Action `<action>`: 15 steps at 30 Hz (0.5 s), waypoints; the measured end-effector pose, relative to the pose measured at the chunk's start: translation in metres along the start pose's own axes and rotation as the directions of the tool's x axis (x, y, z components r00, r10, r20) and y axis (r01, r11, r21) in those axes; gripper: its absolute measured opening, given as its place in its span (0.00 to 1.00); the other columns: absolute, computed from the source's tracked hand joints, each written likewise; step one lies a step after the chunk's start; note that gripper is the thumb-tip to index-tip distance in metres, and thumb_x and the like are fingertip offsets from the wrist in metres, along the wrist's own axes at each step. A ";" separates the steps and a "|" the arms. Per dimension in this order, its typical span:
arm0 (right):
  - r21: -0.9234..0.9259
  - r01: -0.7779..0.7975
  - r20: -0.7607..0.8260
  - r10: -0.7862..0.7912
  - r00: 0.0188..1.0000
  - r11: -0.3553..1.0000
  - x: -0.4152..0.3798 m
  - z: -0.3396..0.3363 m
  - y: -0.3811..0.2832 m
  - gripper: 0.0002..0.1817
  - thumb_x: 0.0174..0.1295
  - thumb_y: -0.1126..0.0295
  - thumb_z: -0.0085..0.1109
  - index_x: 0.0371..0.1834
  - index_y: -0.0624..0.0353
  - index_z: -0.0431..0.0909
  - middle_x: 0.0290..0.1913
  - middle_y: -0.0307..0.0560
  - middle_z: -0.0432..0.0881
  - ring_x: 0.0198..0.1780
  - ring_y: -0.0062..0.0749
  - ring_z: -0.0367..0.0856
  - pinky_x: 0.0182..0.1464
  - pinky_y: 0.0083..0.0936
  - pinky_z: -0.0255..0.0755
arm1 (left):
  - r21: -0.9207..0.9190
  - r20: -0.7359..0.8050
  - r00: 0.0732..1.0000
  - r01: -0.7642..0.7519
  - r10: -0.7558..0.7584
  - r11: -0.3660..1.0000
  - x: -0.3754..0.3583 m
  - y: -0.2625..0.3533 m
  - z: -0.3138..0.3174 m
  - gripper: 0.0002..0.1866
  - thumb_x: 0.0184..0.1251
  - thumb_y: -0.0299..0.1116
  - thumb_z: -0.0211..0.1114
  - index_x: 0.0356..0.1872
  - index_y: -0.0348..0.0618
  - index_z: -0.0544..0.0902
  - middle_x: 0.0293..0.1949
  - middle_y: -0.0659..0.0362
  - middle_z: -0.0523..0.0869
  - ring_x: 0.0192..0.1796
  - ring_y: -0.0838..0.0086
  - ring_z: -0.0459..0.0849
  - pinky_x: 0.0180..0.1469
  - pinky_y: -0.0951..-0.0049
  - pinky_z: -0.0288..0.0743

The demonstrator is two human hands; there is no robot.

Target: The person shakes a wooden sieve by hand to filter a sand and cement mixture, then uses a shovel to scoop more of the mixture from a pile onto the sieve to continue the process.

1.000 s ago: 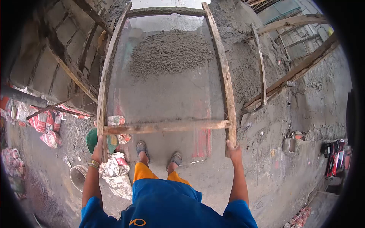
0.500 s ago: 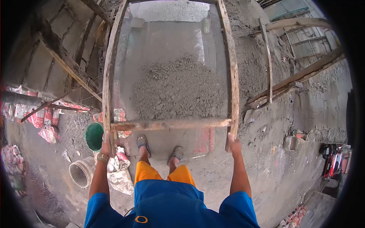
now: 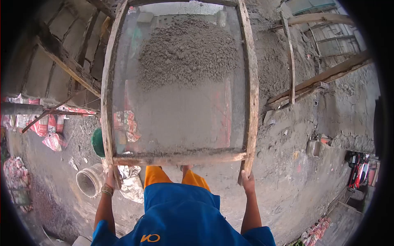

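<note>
A large wooden-framed sieve with see-through mesh stretches out in front of my body. Clumpy grey sand lies on the far half of its mesh. My left hand is wrapped round the left handle end of the frame, and my right hand grips the right handle end. Through the near mesh, the ground and a red-and-white sack show faintly. What holds up the far end of the sieve is out of view.
A white bucket and a green bucket stand left of the frame. Crumpled sacks lie near my left leg. Wooden beams jut in at the right, and a slatted wooden structure rises at upper left.
The sieve has come closer to my body, with both hands drawn back. The sand has shifted from the near-middle of the mesh to its far half. My feet are now mostly covered.
</note>
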State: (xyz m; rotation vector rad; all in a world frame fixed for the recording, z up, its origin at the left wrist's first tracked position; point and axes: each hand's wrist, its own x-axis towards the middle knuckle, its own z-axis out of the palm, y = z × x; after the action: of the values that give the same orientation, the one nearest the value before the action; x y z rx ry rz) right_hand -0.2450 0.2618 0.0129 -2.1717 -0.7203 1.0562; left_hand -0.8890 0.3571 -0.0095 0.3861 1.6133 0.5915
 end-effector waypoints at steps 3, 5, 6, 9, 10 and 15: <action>0.006 -0.111 0.056 0.111 0.992 0.994 -0.027 -0.008 0.083 0.33 0.62 0.48 0.58 0.61 0.62 0.67 0.44 0.40 0.76 0.44 0.23 0.71 0.48 0.26 0.69 | -0.131 -0.046 0.991 -0.128 0.123 0.983 -0.024 -0.115 -0.026 0.35 0.61 0.70 0.50 0.31 0.42 0.75 0.18 0.58 0.75 0.18 0.69 0.77 0.20 0.68 0.74; 0.137 -0.111 0.084 0.100 0.991 0.984 -0.020 -0.009 0.090 0.24 0.63 0.61 0.60 0.58 0.61 0.70 0.48 0.40 0.77 0.49 0.25 0.74 0.52 0.25 0.69 | -0.080 -0.075 0.984 -0.169 0.163 0.982 -0.042 -0.123 -0.015 0.35 0.60 0.70 0.50 0.29 0.41 0.76 0.18 0.57 0.76 0.18 0.69 0.77 0.19 0.70 0.74; 0.123 -0.094 0.059 0.087 0.994 0.988 -0.016 -0.005 0.085 0.25 0.63 0.61 0.60 0.59 0.61 0.69 0.48 0.40 0.77 0.49 0.24 0.74 0.52 0.25 0.69 | -0.086 -0.084 0.982 -0.176 0.169 0.981 -0.030 -0.113 -0.006 0.35 0.60 0.70 0.50 0.29 0.41 0.76 0.18 0.57 0.76 0.18 0.69 0.77 0.19 0.70 0.74; -0.015 -0.036 0.032 0.037 0.999 0.999 0.072 0.014 0.025 0.28 0.62 0.51 0.59 0.56 0.63 0.73 0.44 0.43 0.79 0.47 0.27 0.75 0.49 0.26 0.70 | -0.068 -0.106 0.993 -0.051 0.043 0.996 0.025 -0.029 0.029 0.36 0.60 0.72 0.48 0.27 0.42 0.75 0.16 0.58 0.75 0.16 0.70 0.76 0.18 0.72 0.73; -0.109 -0.078 -0.027 0.075 0.997 0.991 0.100 0.018 -0.027 0.33 0.60 0.44 0.59 0.52 0.67 0.75 0.42 0.49 0.81 0.46 0.31 0.77 0.48 0.28 0.71 | -0.074 -0.126 0.992 0.004 -0.014 0.997 0.047 0.018 0.046 0.36 0.59 0.73 0.47 0.26 0.44 0.75 0.16 0.59 0.75 0.15 0.70 0.76 0.17 0.71 0.72; -0.365 0.029 -0.046 -0.049 0.998 0.930 0.167 -0.027 -0.255 0.54 0.50 0.26 0.51 0.59 0.74 0.71 0.57 0.66 0.75 0.60 0.51 0.74 0.60 0.38 0.66 | 0.119 -0.109 0.982 -0.143 0.156 0.983 0.019 0.259 0.114 0.37 0.52 0.78 0.50 0.26 0.49 0.75 0.14 0.63 0.73 0.13 0.74 0.73 0.15 0.71 0.71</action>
State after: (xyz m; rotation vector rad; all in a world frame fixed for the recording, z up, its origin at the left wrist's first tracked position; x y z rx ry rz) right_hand -0.1853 0.5392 0.1275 -2.4752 -0.9958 0.8933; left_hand -0.8029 0.5943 0.1198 0.5674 1.7454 0.6502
